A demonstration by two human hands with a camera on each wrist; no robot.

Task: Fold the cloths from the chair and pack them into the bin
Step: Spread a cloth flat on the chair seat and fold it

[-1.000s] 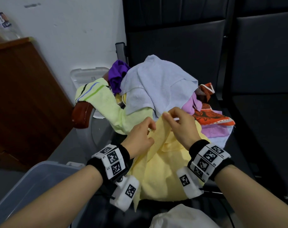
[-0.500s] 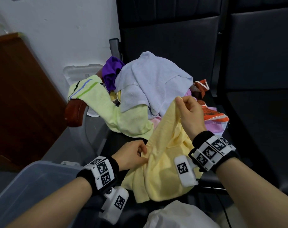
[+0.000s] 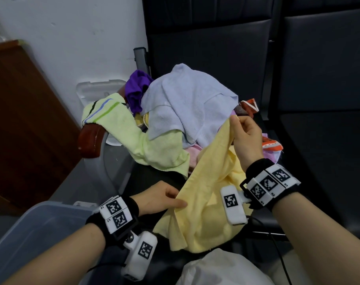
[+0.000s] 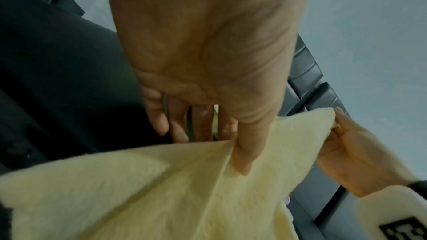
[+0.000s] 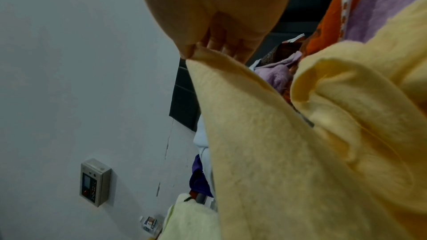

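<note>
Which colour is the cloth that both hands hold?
Pale yellow, plain; the cloth shows best in the head view.

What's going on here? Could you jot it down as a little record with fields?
Held cloth: yellow cloth, stretched between both hands
Right hand: pinches its upper corner
Left hand: pinches its lower edge
Pile: white towel, green towel, purple cloth on the chair
Bin: lower left; no cloth seen inside

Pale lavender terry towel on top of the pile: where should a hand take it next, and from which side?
Judging by its pose, pinch the pale lavender terry towel at the loose front corner overhanging the lime-green towel, coming from the front-left; that flap hangs free.
</note>
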